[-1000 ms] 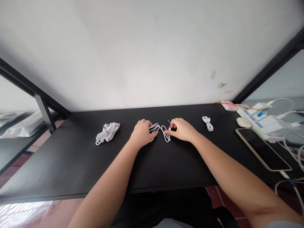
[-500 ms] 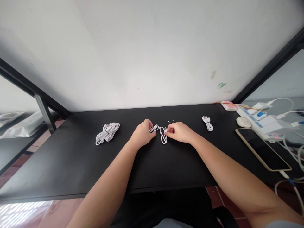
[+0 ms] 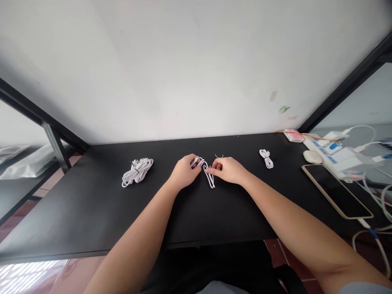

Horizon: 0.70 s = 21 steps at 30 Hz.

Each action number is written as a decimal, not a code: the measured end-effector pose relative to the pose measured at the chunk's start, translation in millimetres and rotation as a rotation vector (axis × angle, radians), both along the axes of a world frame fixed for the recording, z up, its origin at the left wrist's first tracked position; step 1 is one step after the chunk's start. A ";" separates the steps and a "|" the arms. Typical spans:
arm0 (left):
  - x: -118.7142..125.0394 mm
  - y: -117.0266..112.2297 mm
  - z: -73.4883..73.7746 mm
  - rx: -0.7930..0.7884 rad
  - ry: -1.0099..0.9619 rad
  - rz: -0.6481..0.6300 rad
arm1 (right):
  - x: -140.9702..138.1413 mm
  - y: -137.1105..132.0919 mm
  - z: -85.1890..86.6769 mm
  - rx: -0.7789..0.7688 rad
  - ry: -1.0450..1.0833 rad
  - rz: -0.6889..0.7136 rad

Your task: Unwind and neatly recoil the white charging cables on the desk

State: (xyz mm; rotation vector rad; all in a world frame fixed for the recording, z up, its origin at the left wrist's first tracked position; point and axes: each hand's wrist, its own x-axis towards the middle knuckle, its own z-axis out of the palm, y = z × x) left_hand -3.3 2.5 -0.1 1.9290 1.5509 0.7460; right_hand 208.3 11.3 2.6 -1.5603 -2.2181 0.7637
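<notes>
Between my hands is a white charging cable (image 3: 209,178), folded into loops over the black table. My left hand (image 3: 185,170) is closed on the left end of its loops, thumb toward me. From the right, my right hand (image 3: 226,169) pinches the cable near its upper right part; my fingertips partly hide the plug there. A short white twist tie (image 3: 219,156) lies just behind my right hand. Off to the left rests a bundle of white cables (image 3: 137,171) bound with a dark tie. To the right lies a single coiled white cable (image 3: 266,158), also tied.
On the right side of the black table (image 3: 92,212) are a smartphone (image 3: 337,191) with a lead plugged in, a white rounded case (image 3: 312,157), a power strip with chargers (image 3: 346,159) and a pink box (image 3: 294,135). A white wall (image 3: 183,73) rises behind.
My right hand has moved slightly left, closer to my left hand. The cable's hanging loop has narrowed and shifted, and the plug by my right fingers is now more covered.
</notes>
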 end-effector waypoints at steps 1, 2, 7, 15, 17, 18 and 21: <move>0.5 0.3 -0.8 0.007 -0.001 -0.003 | -1.0 -0.6 0.2 -0.007 0.003 0.009; 1.0 0.6 -1.8 0.018 -0.001 -0.005 | -2.0 -1.2 0.4 -0.017 0.006 0.021; 3.9 1.4 -7.3 -0.011 -0.093 -0.006 | -4.6 -2.0 -0.1 -0.018 0.022 0.084; 8.4 0.4 -9.0 -0.134 -0.331 -0.007 | -3.5 -3.0 2.5 -0.035 0.045 0.070; 8.5 0.6 -9.5 -0.121 -0.340 -0.007 | -3.0 -4.7 6.5 -0.043 0.004 0.115; 8.5 0.8 -9.8 -0.116 -0.347 -0.004 | -2.9 -5.4 8.5 -0.051 -0.016 0.144; 9.0 1.0 -10.5 -0.096 -0.378 0.011 | -3.2 -6.7 11.5 -0.059 -0.072 0.222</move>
